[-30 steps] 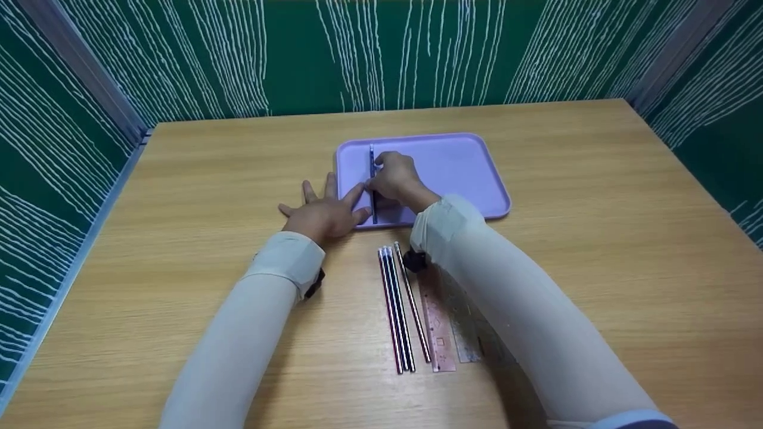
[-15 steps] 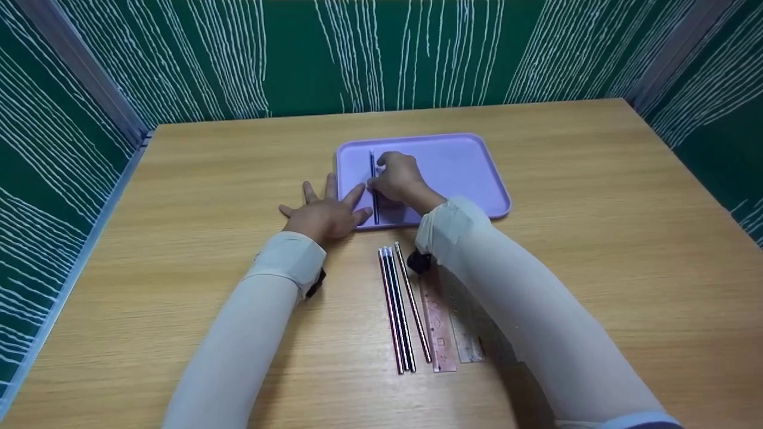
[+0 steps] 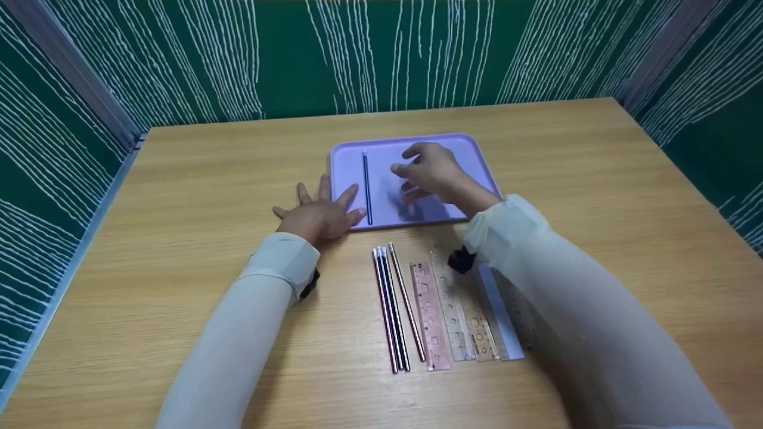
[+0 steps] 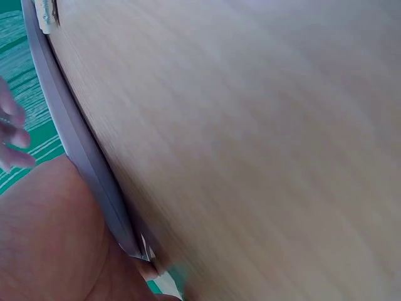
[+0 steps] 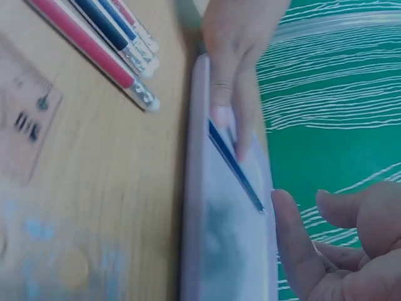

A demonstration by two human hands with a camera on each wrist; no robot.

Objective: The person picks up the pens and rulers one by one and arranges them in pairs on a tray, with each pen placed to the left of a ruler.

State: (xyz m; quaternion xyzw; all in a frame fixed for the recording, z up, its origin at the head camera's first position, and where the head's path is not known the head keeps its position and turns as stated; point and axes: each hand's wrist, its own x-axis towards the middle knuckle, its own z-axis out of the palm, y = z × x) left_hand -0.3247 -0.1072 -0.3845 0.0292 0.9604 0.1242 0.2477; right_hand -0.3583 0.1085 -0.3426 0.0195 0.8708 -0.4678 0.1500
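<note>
A dark blue pencil (image 3: pixel 367 190) lies lengthwise near the left side of the purple tray (image 3: pixel 405 223). My left hand (image 3: pixel 319 215) rests with fingers spread at the tray's left edge, thumb and forefinger reaching over the rim. My right hand (image 3: pixel 435 173) hovers over the middle of the tray, fingers loosely bent and holding nothing. In the right wrist view the pencil (image 5: pixel 235 164) slants inside the tray, between my left hand (image 5: pixel 235 50) and the fingers of my right hand (image 5: pixel 351 251). The left wrist view shows mostly tabletop, with part of my left hand (image 4: pixel 56 232).
In front of the tray lie several pencils (image 3: pixel 390 310) with white erasers. To their right is a row of rulers: pink (image 3: pixel 430 322), clear (image 3: pixel 451 304), yellowish (image 3: pixel 480 333) and blue (image 3: pixel 501 316), partly under the right forearm. Green walls with white streaks border the table.
My right hand has let go of the blue pencil and moved right, above the tray. The pencil stays on the tray. More rulers show from under the right arm. My left hand stays put.
</note>
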